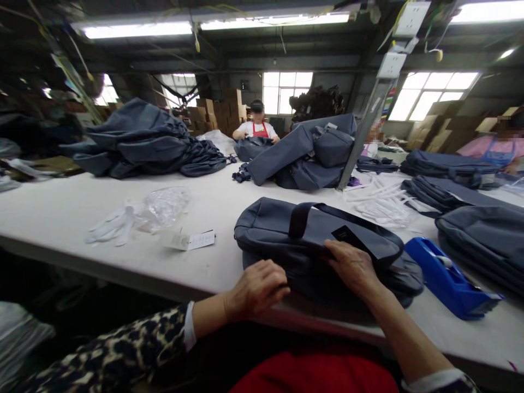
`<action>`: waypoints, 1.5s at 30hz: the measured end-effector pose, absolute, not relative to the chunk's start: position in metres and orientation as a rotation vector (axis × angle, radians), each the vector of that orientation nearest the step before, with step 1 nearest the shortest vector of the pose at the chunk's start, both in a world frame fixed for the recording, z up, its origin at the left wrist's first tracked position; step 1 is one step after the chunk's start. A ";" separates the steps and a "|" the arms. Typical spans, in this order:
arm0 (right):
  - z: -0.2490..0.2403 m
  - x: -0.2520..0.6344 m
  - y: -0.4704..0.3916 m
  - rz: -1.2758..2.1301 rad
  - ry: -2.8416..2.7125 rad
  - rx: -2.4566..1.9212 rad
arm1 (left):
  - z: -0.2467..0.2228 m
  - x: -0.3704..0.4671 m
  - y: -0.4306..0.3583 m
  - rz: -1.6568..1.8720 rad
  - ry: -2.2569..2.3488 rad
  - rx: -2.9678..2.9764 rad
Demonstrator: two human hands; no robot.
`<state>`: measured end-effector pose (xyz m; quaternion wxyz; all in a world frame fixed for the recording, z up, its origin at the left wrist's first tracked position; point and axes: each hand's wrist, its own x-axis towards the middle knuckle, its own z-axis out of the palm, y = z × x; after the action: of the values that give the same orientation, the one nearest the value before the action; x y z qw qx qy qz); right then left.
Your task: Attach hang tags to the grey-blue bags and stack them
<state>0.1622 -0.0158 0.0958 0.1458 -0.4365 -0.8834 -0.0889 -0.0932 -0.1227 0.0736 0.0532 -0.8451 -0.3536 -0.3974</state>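
Bag (286,229) lies under both hands: left hand (256,287) fingers curled, right hand (354,267) fingers pressed flat.

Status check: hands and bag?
Left hand resting on bag's near edge, nothing gripped. Right hand flat on grey bag. Blue tape dispenser close beside the bag.

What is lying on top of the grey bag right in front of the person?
On the grey bag lie its dark handle strap, a black tag and both hands: the left hand at its near edge, the right hand on top. Whatever lies under the palms is covered.
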 end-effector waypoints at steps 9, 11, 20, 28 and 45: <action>0.113 0.162 -0.019 -0.127 -2.645 -1.210 | 0.011 -0.101 -0.101 -0.339 -1.390 -2.544; 0.118 0.161 -0.019 -0.110 -2.667 -1.223 | 0.012 -0.101 -0.096 -0.322 -1.431 -2.547; 0.123 0.154 -0.015 -0.077 -2.709 -1.273 | 0.020 -0.068 -0.103 -0.396 -1.326 -2.648; 0.119 0.150 -0.019 -0.200 -2.723 -1.348 | 0.013 -0.059 -0.081 -0.245 -1.356 -2.650; 0.007 0.180 -0.092 -0.272 -2.576 -0.968 | -0.023 -0.049 -0.067 -0.307 -1.368 -2.790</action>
<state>0.1795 -0.0922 0.0072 0.1873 -0.3439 -0.9151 -0.0966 -0.0495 -0.0669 -0.0226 0.0096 -0.8935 -0.4381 -0.0984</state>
